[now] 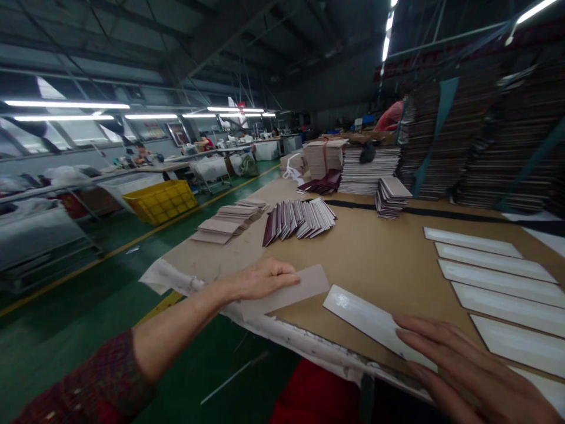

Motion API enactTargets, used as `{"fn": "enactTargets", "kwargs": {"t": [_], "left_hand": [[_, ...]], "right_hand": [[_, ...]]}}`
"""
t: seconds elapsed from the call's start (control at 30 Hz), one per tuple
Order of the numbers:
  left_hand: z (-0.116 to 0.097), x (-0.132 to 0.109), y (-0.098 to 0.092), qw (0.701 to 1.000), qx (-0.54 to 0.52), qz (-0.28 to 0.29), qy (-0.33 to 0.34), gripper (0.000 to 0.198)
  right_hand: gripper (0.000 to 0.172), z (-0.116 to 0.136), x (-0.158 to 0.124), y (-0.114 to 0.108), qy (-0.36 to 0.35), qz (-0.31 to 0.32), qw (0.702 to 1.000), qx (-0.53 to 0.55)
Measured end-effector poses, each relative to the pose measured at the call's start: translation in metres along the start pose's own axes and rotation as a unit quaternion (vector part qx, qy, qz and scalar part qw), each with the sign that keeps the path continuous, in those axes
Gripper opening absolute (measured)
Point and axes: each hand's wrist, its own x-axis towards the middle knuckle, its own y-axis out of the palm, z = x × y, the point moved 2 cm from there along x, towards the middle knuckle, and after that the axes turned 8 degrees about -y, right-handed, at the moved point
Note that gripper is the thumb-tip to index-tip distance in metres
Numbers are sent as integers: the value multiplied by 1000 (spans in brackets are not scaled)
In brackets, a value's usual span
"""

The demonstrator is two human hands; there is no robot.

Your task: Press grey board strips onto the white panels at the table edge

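My left hand (265,278) rests over a pinkish-grey cardboard strip (314,281) near the table's front edge. Its fingers are together and bent onto the strip, with the thumb alongside; their undersides are hidden. At the lower right, my right hand (472,365) is stretched out with its fingers apart, the tips over the near end of a glossy white strip (362,315). That strip lies slantwise on the brown tabletop, its far end close to the cardboard strip. Several similar white strips (498,255) lie in a row at the right.
Beyond my hands are a fanned pile of cardboard pieces (227,221) and a leaning row of maroon-and-white pieces (300,219). A small stack (392,197) and taller board stacks (368,169) stand farther back. A yellow crate (161,201) is on the green floor.
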Motion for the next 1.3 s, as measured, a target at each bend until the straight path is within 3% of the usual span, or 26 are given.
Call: {"fn": "enactTargets", "kwargs": {"t": [0.1, 0.2, 0.37, 0.47, 0.63, 0.83, 0.97, 1.1, 1.2, 1.3], "left_hand": [[-40, -5, 28, 994, -8, 87, 61, 42], [-62, -12, 55, 980, -1, 168, 107, 41], [-60, -11, 79, 980, 46, 157, 110, 44], [-57, -7, 83, 982, 55, 153, 97, 45], [-70, -3, 83, 981, 51, 153, 105, 42], [-62, -1, 68, 979, -33, 196, 43, 21], [-40, 5, 59, 983, -83, 158, 34, 21], [-27, 21, 59, 995, -69, 29, 63, 19], [-26, 35, 66, 986, -24, -60, 155, 40], [-27, 46, 77, 976, -5, -90, 200, 65]], "right_hand": [[41, 25, 38, -2, -3, 45, 999, -25], [36, 39, 50, 6, 4, 99, 995, -7], [33, 41, 35, 11, 17, 157, 983, 94], [39, 40, 26, 10, 28, 169, 981, 93], [28, 41, 25, 4, 35, 134, 988, 74], [33, 31, 12, -30, 51, 99, 994, 1], [37, 8, -19, -49, 69, 62, 993, -68], [40, -16, -50, -57, 141, 29, 981, -130], [38, -24, -65, -59, 212, 9, 970, -122], [40, -26, -73, -54, 226, 31, 969, -94]]}}
